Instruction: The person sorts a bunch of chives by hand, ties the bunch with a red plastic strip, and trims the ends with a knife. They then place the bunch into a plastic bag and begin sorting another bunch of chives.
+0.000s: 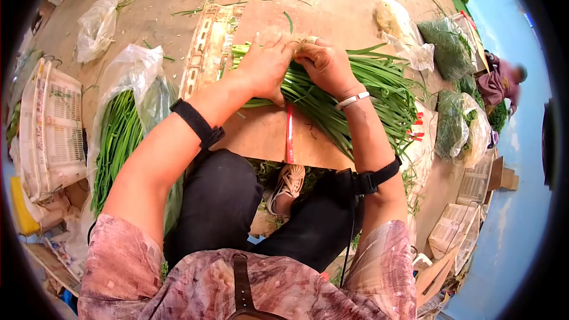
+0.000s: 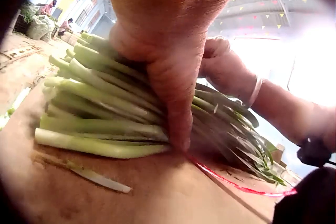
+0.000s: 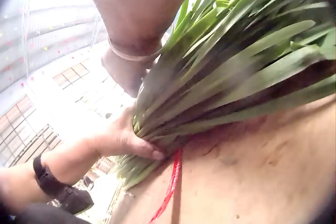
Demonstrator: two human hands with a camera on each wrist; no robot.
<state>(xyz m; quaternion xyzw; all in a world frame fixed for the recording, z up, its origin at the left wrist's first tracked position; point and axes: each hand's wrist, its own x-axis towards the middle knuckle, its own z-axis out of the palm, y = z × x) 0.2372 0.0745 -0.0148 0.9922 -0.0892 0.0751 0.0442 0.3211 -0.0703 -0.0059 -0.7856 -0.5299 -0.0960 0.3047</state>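
Hands and green stalks at a brown tabletop (image 1: 323,145), one in number, in front of the seated person; one clear bag (image 1: 142,59) of similar stalks lies to its left. Both forearms reach forward and converge over the tabletop, the left forearm (image 1: 157,151) slanting inward from the left and the right forearm (image 1: 373,136) from the right. One bundle of green stalks (image 1: 338,104) lies across the tabletop beneath the hands, pale ends toward the left, leaves fanned to the right. The left hand (image 1: 267,65) is laid over the bundle near its pale ends, fingers grasping it, thumb pointing down along the near side. The right hand (image 1: 326,65) is above the bundle beside the left, fingers clenched; whether they pinch anything cannot be told. Two black straps (image 1: 198,124) circle the forearms, one each. One red ribbon (image 1: 290,133) runs from the near edge to the bundle by the left thumb; one loose stalk (image 2: 100,178) and one pale bracelet (image 1: 352,100), on the right wrist, complete the count
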